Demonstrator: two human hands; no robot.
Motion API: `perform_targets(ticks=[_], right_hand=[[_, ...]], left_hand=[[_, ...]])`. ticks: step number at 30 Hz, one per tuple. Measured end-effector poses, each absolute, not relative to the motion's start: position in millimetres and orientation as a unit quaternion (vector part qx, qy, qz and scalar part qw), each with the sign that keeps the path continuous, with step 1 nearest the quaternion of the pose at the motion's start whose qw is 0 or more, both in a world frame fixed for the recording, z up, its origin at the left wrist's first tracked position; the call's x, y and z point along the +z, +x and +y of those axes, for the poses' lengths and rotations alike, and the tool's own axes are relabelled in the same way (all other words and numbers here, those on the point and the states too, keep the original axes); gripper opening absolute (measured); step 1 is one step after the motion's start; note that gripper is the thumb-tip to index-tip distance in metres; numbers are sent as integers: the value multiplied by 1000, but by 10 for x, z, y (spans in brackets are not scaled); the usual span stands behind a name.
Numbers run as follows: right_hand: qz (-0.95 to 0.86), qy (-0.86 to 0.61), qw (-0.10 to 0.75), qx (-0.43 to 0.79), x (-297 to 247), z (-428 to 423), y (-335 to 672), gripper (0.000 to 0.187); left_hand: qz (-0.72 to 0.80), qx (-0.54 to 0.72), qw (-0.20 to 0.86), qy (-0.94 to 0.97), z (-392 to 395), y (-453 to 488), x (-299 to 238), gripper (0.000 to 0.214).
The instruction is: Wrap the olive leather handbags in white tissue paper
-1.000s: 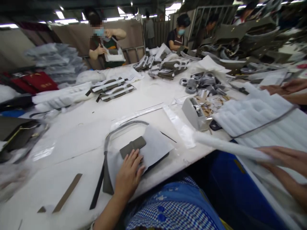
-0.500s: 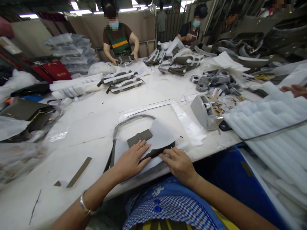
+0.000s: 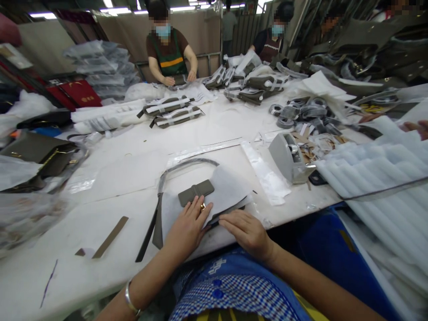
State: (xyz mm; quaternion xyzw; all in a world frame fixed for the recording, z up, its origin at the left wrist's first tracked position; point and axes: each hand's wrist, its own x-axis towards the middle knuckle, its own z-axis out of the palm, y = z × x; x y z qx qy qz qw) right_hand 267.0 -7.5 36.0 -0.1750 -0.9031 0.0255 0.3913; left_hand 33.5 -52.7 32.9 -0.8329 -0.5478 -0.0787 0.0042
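Across came the right hand (image 3: 249,229), now at the near edge of the olive bag (image 3: 158,225), where a second earlier only the left hand (image 3: 189,225) had lain! That left hand was flat and unclenched, fingers stretched over the white sheet (image 3: 229,187) and up to the olive tab (image 3: 195,191). Opposite it, the right hand was half curled, fingertips together at the bag's edge; whether they pinched anything, you couldn't tell. And the bag? It lay right before the wearer, at the near side of the white table (image 3: 110,183), its wrapped handle (image 3: 187,161) arching away. To its left lay a brown strip (image 3: 111,237); to its right, a tape dispenser (image 3: 281,154) and white padding (image 3: 377,165). Beyond sat grey rolls (image 3: 290,116), and across the table a masked co-worker (image 3: 172,58) bent over another piece, near a stack of clear-wrapped packages (image 3: 103,67).
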Motion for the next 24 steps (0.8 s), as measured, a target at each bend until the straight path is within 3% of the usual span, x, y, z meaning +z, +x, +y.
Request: perform_targets(ticks=[7, 14, 18, 24], right_hand=[[-939, -198, 279, -30, 371, 259, 2845, 49], [-919, -225, 324, -14, -13, 315, 2865, 41], [-911, -255, 322, -29, 8, 230, 2816, 37], [-944, -252, 205, -64, 222, 145, 3024, 40]], left_hand=[[-557, -88, 36, -825, -618, 394, 310, 68], [-551, -48, 116, -825, -711, 585, 367, 73], [-564, -78, 103, -816, -792, 626, 246, 76], [-525, -191, 43, -828, -676, 500, 26, 79]])
